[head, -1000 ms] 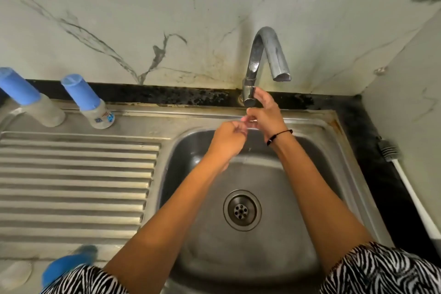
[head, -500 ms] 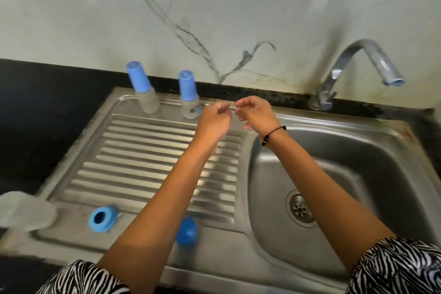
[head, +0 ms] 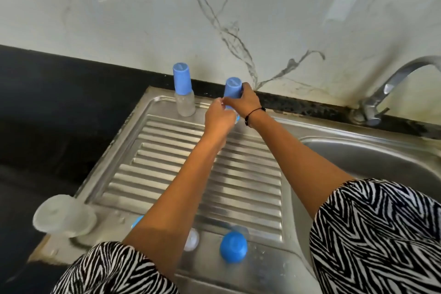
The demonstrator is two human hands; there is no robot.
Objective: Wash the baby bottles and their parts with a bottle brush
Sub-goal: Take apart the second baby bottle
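Right hand [head: 245,102]: curled round the blue cap [head: 232,88] of the nearer bottle, at 12 o'clock on the drainboard [head: 250,179].

Left hand [head: 218,116]: closed at that bottle's neck just below the cap, fingertips meeting my right hand. What it pinches I cannot tell. The bottle body is almost wholly hidden behind both hands.

Second bottle [head: 183,93]: upright, capped, at 11 o'clock, just beside the first, apart from my hands.

Loose parts at the front edge: blue cap [head: 233,247] at 6 o'clock; a clear part [head: 192,238] and a blue piece [head: 137,221] at 7, half hidden by my forearm. Clear round lid [head: 63,216] at 8, overhanging the desk [head: 47,114].

Basin [head: 381,162] at 3 o'clock, tap [head: 381,93] at 2.

Risks, as I judge them:
- The cap may come free with a jerk and my elbow may knock the second bottle over.
- Wet steel ribs could let the bottle skid.
- My forearm could sweep the front parts off the edge.
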